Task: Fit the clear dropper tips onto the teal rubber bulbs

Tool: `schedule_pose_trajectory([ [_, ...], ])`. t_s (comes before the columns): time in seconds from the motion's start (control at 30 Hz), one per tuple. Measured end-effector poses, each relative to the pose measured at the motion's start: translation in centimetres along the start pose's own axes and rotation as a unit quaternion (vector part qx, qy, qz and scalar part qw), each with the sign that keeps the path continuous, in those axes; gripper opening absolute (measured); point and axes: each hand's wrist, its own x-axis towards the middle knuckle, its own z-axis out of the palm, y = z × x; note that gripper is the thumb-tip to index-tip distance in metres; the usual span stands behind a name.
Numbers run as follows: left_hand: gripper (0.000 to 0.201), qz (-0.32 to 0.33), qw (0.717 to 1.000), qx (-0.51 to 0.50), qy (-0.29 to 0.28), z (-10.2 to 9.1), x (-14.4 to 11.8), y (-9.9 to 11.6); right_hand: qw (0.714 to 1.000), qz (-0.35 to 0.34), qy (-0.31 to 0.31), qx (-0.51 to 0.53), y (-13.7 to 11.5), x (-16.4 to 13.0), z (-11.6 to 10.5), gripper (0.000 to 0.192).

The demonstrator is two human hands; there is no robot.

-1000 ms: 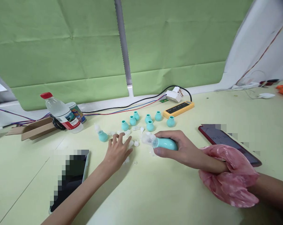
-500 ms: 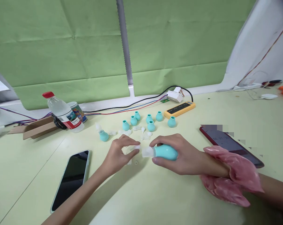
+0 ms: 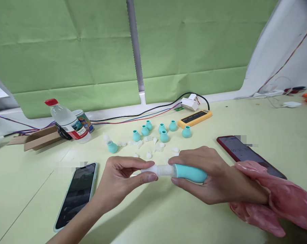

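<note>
Now my right hand [image 3: 214,178] grip clamped on teal bulb [image 3: 190,173]; left hand [image 3: 118,179] fingers pinched on clear tip [image 3: 149,169] at bulb's neck, both above table [image 3: 168,217].

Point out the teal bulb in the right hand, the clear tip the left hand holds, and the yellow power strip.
teal bulb [image 3: 190,172], head view, its body
clear tip [image 3: 153,169], head view, its middle
yellow power strip [image 3: 195,117], head view, its top face

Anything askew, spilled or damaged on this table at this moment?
One oddity: the water bottle at the back left leans steeply against the can rather than standing upright. Small clear plastic parts lie scattered loosely near the teal bulbs. No spill or damage shows. The left hand and right hand hold a teal bulb with clear tip.
</note>
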Motion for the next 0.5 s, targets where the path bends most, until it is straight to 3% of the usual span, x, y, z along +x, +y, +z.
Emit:
schedule_pose_trajectory([
  [0.1,0.014,0.002,1.0,0.017,-0.004,0.1,-0.3,0.0,1.0,-0.003,0.022,-0.01,-0.1,-0.1,0.2,0.005],
  [0.33,0.01,-0.003,0.997,-0.011,-0.076,-0.2,-0.1,0.0,1.0,-0.014,0.025,0.012,-0.4,-0.4,0.7,0.005],
  [0.5,0.009,-0.002,0.996,-0.017,-0.084,-0.3,0.2,-0.2,0.998,-0.009,0.032,0.047,-0.2,-0.5,1.1,0.012],
])
